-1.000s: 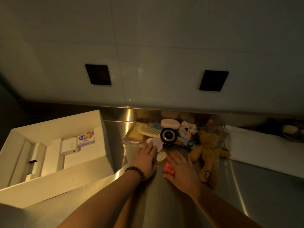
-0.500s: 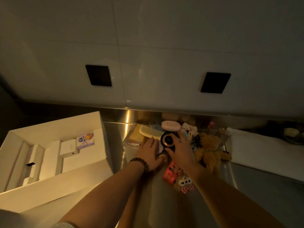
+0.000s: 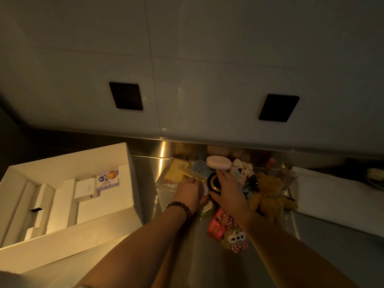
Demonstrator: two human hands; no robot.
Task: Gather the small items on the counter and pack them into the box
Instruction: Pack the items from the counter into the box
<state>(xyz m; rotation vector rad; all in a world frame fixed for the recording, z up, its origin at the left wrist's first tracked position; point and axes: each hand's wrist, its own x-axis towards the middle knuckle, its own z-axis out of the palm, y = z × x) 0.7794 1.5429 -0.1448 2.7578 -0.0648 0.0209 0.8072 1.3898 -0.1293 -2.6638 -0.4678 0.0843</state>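
Note:
The open white box (image 3: 133, 183) stands at the left, with a small colourful carton (image 3: 108, 179) and a white block (image 3: 86, 189) inside. The small items lie in a heap against the back wall. My left hand (image 3: 190, 193), with a bead bracelet on its wrist, curls over a pink round case (image 3: 205, 189) that peeks out beside it. My right hand (image 3: 229, 191) grips a black round compact (image 3: 215, 182) between thumb and fingers. Behind the hands lie a blue comb (image 3: 198, 168), a pink oval soap (image 3: 218, 162) and a yellow packet (image 3: 174, 173).
A brown teddy bear (image 3: 268, 196) and a scrunchie (image 3: 241, 169) lie right of my right hand. A red packet (image 3: 216, 226), a striped owl charm (image 3: 235, 240) and a small round jar (image 3: 206, 209) sit under my forearms. A folded white towel (image 3: 336, 196) covers the counter's right side.
Both hands reached forward into the heap. The right hand left the red packet and closed around the black compact; the left moved over the pink round case.

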